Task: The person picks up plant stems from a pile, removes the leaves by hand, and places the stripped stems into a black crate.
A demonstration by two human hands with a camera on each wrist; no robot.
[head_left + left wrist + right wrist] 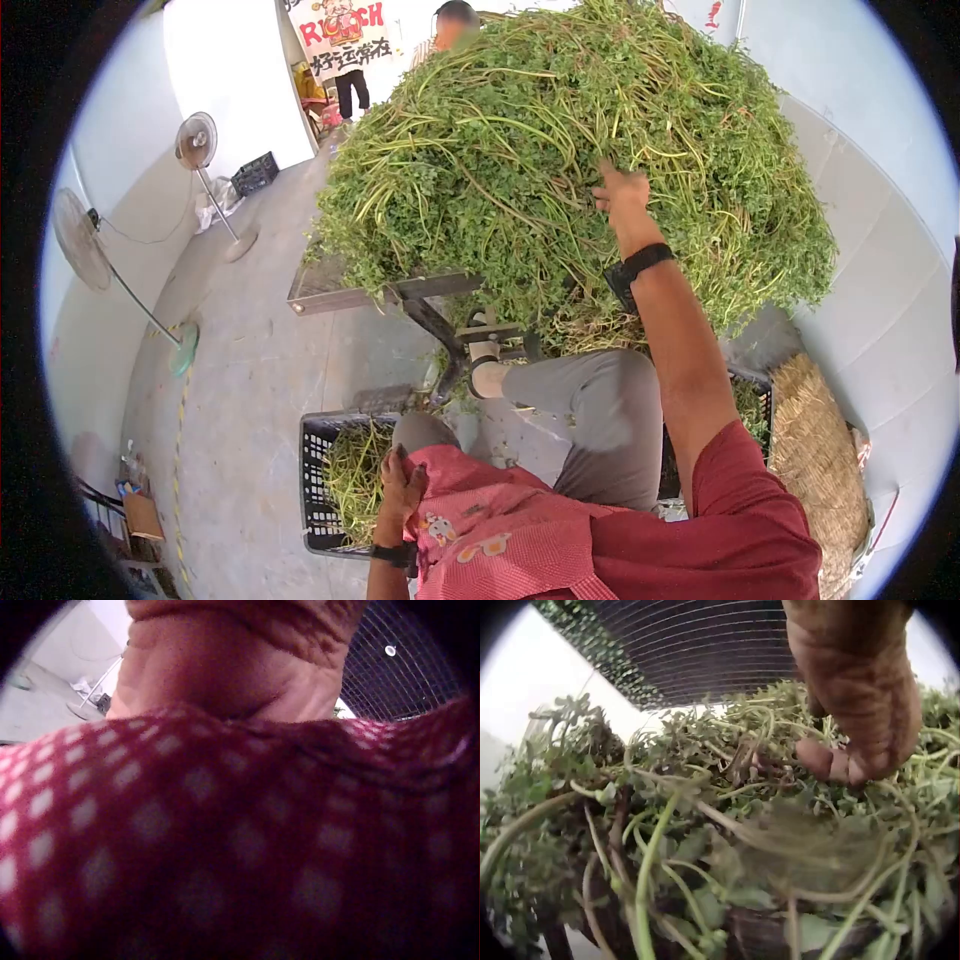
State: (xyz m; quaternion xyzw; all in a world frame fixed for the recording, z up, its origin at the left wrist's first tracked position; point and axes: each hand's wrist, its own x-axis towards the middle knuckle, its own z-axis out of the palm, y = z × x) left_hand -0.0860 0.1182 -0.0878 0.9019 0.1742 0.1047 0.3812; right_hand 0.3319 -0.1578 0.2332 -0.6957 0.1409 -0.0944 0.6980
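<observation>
A large heap of leafy green stems (520,170) covers the table. My right hand (624,192) reaches over the near side of the heap with its fingers spread, one pointing forward. In the right wrist view, the right hand (862,697) has its fingertips down among the tangled stems (660,847), with nothing visibly pinched. My left hand (400,487) rests on my lap at the edge of the pink checked apron (500,530). The left wrist view is mostly apron cloth (247,840), with the base of the left hand (232,667) above it; its fingers are hidden there.
A black crate (312,480) holding greens stands left of my leg; another crate (766,400) is at right beside a woven straw mat (815,470). Two standing fans (197,140) are at left. A person (455,22) is behind the heap. The table's wooden edge (340,297) juts out.
</observation>
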